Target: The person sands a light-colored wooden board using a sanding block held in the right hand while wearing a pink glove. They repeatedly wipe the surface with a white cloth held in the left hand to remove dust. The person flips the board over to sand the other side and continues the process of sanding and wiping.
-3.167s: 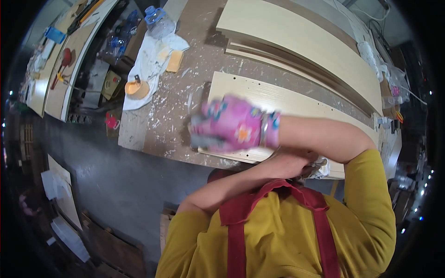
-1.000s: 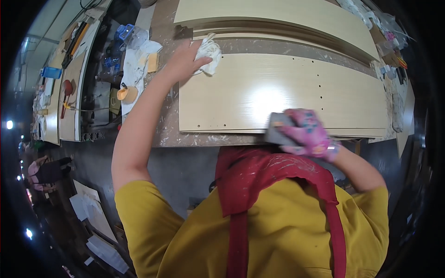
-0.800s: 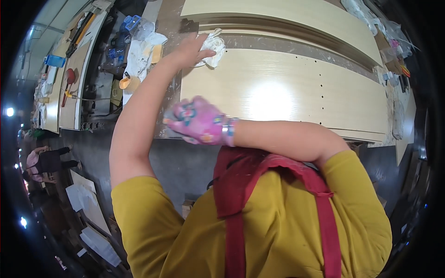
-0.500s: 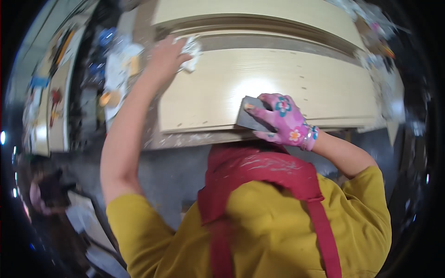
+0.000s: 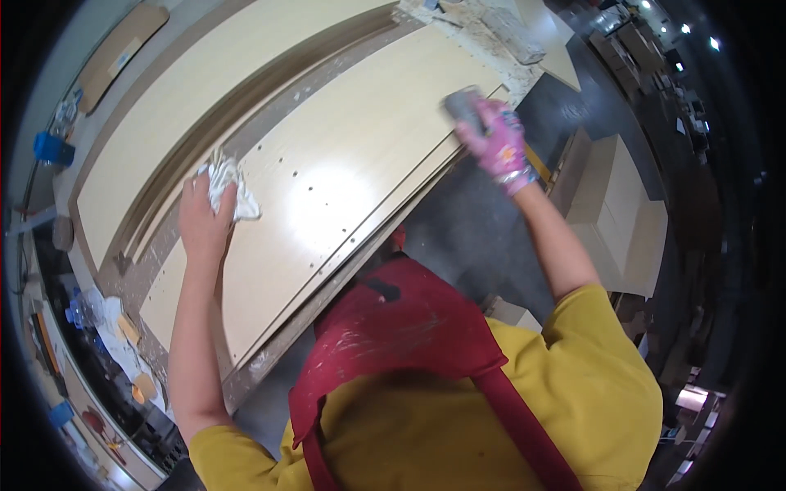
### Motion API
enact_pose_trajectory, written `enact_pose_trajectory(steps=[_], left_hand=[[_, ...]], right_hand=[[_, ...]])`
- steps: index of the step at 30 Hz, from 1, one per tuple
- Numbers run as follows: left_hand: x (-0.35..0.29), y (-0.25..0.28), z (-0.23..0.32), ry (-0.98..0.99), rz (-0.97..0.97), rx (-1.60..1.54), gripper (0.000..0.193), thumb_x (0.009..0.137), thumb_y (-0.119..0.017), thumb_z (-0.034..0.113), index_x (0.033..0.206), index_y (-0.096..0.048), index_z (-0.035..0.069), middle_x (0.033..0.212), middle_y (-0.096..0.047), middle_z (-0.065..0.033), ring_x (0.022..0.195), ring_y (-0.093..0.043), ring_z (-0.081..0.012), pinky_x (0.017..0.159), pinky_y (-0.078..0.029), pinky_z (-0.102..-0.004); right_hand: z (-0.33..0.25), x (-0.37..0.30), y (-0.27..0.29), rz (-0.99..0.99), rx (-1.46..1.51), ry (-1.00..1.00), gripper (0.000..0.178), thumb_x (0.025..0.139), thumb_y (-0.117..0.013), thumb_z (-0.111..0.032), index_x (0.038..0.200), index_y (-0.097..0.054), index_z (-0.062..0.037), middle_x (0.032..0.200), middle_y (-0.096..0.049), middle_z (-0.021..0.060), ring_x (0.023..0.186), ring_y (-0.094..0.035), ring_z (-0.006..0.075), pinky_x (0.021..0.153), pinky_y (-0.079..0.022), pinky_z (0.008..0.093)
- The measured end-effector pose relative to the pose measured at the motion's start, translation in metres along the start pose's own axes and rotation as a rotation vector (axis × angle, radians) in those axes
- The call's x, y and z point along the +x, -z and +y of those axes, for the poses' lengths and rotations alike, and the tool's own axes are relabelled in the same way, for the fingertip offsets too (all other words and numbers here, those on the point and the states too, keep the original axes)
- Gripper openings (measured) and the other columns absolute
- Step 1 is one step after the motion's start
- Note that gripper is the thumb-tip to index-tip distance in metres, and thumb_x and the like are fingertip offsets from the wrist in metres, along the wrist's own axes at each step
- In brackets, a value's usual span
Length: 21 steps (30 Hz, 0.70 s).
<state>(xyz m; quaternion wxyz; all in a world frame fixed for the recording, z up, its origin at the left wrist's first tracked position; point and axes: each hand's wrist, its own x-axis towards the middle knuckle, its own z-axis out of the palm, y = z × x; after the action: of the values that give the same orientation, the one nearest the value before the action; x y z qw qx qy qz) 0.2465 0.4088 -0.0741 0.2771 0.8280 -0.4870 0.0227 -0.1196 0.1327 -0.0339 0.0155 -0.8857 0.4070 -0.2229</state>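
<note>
A pale wood-grain panel (image 5: pixel 385 106) with a row of small dark holes lies slanting across the bench. My bare left hand (image 5: pixel 205 221) is closed on a crumpled white cloth (image 5: pixel 226 186), which rests at the panel's far long edge, toward the left. My right hand (image 5: pixel 499 147), in a pink flowered glove, grips a grey sanding block (image 5: pixel 462 106) near the panel's right end, by the near edge. Both the block and the glove are somewhat blurred by motion, and the block's underside is hidden.
Beyond a narrow gap lies another pale panel (image 5: pixel 196 86). A dusty, worn board (image 5: pixel 495 37) sits past the right end. Pale open boxes (image 5: pixel 610 204) stand on the right. At left are a blue container (image 5: pixel 54 149) and a small wood-coloured block (image 5: pixel 128 330) on white sheeting.
The view has turned, so the panel now slants. My right hand has moved the sanding block to the panel's right end. My left hand still holds the cloth at the far edge.
</note>
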Motion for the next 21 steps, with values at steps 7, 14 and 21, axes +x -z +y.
enact_pose_trajectory(steps=[7, 14, 21], left_hand=[[-0.001, 0.0, -0.006, -0.005, 0.0, -0.027, 0.044, 0.087, -0.063, 0.032, 0.116, -0.057, -0.001, 0.102, -0.054, -0.0168, 0.092, -0.058, -0.0353, 0.076, -0.047, -0.0402], [0.0, 0.005, 0.001, 0.035, 0.003, 0.033, 0.047, 0.087, -0.062, 0.037, 0.116, -0.058, 0.0, 0.108, -0.055, -0.0182, 0.097, -0.057, -0.037, 0.081, -0.046, -0.0411], [-0.004, -0.001, -0.004, -0.011, 0.0, -0.066, 0.04, 0.086, -0.064, 0.026, 0.113, -0.056, -0.003, 0.105, -0.053, -0.0205, 0.096, -0.055, -0.0392, 0.082, -0.045, -0.0431]], right_hand=[[-0.137, -0.049, 0.005, -0.26, 0.24, 0.537, 0.047, 0.077, -0.061, -0.032, 0.122, -0.059, -0.0174, 0.119, -0.061, 0.0087, 0.107, -0.059, 0.0262, 0.092, -0.05, 0.042], [0.033, 0.009, -0.014, 0.188, 0.055, 0.165, 0.049, 0.083, -0.062, -0.042, 0.117, -0.062, -0.0077, 0.107, -0.063, 0.0192, 0.094, -0.061, 0.0379, 0.082, -0.052, 0.0433], [-0.061, -0.033, -0.04, 0.008, 0.102, 0.475, 0.056, 0.084, -0.058, -0.047, 0.132, -0.054, -0.0192, 0.13, -0.053, 0.0171, 0.114, -0.055, 0.0328, 0.092, -0.045, 0.0487]])
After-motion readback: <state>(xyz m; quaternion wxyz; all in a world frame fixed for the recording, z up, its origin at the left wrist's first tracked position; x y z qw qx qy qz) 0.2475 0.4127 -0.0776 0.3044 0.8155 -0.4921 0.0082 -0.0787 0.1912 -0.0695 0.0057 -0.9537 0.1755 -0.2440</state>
